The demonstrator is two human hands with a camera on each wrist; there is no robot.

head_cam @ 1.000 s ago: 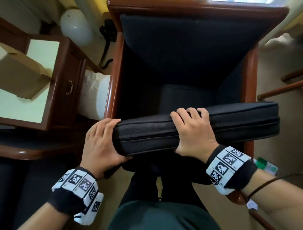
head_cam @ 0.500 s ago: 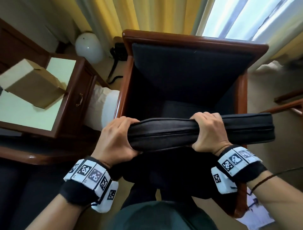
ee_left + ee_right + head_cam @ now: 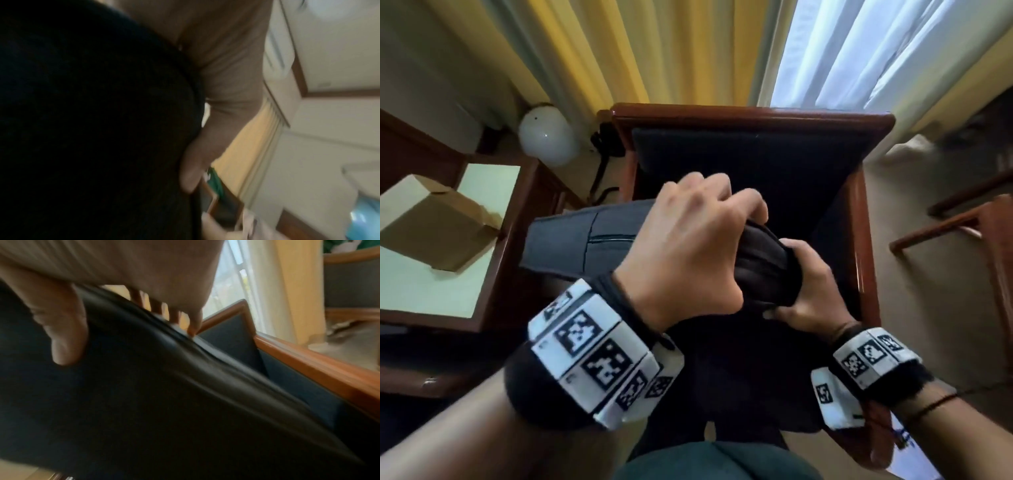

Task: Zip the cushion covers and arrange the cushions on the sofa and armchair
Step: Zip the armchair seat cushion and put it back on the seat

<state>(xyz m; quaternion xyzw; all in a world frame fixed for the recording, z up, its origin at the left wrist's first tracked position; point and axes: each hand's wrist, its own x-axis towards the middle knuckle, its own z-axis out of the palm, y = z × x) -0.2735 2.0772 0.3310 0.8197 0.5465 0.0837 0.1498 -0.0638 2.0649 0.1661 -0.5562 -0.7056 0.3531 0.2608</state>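
A dark cushion (image 3: 571, 240) with a zip line along its side is held in the air over the seat of the wooden-framed armchair (image 3: 753, 116). One end of it juts left past the armrest. My left hand (image 3: 688, 246) reaches across and grips its upper edge, fingers curled over the top. My right hand (image 3: 808, 287) grips the bunched near end from below. In the right wrist view the thumb (image 3: 61, 331) presses the cushion (image 3: 164, 402). The left wrist view is mostly filled by the dark cushion (image 3: 82, 113).
A side table (image 3: 493, 281) with a cardboard box (image 3: 431, 226) stands left of the armchair. A white globe lamp (image 3: 548, 135) and a cable lie behind it. Yellow and white curtains hang behind. Another wooden frame (image 3: 962, 222) stands to the right.
The cushion lay level across the armchair front; now it is lifted and turned, one end swung left. My left hand moved up and right over it, and my right hand dropped to its near end.
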